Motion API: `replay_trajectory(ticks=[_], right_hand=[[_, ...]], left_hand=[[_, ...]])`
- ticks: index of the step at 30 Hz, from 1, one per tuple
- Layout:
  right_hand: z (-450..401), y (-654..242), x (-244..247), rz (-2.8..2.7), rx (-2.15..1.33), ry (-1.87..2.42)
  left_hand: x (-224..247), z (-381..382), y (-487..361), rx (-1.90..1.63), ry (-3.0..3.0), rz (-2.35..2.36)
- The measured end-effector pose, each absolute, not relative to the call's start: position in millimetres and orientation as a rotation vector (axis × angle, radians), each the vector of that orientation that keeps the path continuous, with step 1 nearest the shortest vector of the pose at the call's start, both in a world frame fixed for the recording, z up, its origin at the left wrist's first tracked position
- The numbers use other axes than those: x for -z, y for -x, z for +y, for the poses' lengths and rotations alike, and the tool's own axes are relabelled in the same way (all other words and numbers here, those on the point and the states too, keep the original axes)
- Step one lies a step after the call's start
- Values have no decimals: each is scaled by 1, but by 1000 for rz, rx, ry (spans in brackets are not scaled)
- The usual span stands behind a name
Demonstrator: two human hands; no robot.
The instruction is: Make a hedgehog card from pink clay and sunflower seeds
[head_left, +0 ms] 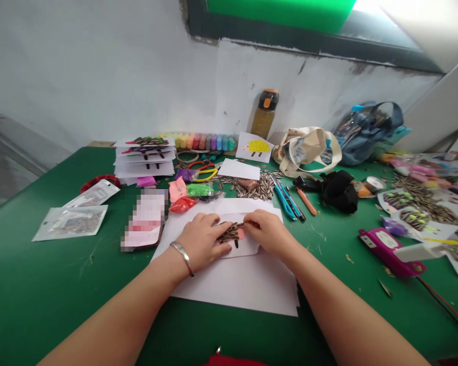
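Note:
A small white card (248, 248) lies on a stack of white paper sheets (236, 287) in front of me. It bears a cluster of striped sunflower seeds (230, 232), a patch of pink clay (241, 234) and a short dark leg shape. My left hand (199, 243), with a silver bracelet at the wrist, rests on the card's left side, fingers spread beside the seeds. From the right, my right hand (265, 231) pinches at the top edge of the cluster, closed on what looks like a sunflower seed; the fingertips partly hide it.
Behind the card lie loose sunflower seeds (265, 187), clay packets (200, 190), scissors (204, 170) and a blue utility knife (285, 201). A phone (145, 218) and plastic packets (72, 222) are left; a magenta glue gun-like device (391, 251) is right. A bottle (265, 114) stands by the wall.

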State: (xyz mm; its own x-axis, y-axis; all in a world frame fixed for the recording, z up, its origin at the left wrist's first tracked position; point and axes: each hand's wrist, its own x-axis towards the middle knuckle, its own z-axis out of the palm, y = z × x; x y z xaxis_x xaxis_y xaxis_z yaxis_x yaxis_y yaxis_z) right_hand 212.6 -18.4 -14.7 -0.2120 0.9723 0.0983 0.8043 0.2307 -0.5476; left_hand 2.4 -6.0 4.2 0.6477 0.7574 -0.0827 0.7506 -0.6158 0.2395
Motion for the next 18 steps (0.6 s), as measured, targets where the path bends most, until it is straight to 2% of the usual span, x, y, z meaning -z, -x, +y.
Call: replay_trajectory(ticks=[18], right_hand=[[-18,-204,19,-2130,-531,1612]], left_hand=[[-4,-5,-4,-56,-2593,1230]])
